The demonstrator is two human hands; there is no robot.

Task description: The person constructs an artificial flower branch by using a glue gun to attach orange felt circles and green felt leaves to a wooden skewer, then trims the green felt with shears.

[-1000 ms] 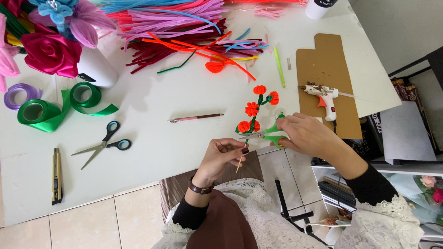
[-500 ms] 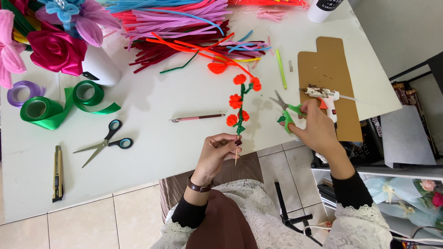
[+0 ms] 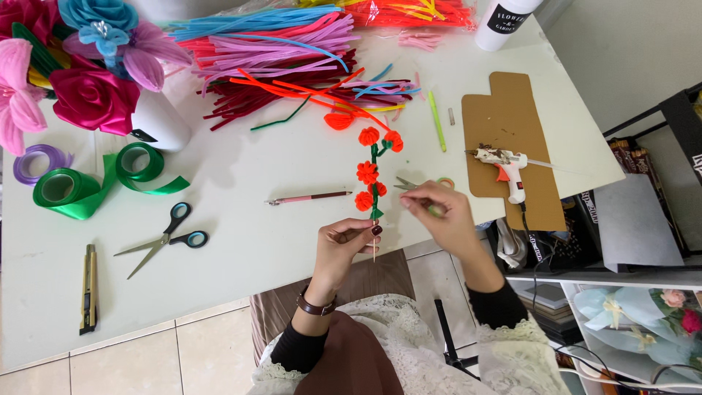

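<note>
My left hand (image 3: 347, 245) pinches the lower end of a thin stick that carries a green stem with several small orange pipe-cleaner flowers (image 3: 371, 172), held upright over the white table (image 3: 241, 241). My right hand (image 3: 439, 216) is just right of the stem and grips small green-handled scissors (image 3: 418, 184), whose blades point left toward the stem.
A pile of coloured pipe cleaners (image 3: 292, 51) lies at the back. Green ribbon rolls (image 3: 95, 179), black-and-blue scissors (image 3: 164, 238), a utility knife (image 3: 88, 289) and a pink pen (image 3: 307, 197) lie left. A glue gun (image 3: 501, 162) rests on cardboard (image 3: 512, 124) at right. Fabric flowers (image 3: 80, 73) stand back left.
My left hand has kept the flower stem upright while my right hand brought the scissors down and left, from beside the glue gun to close against the stem.
</note>
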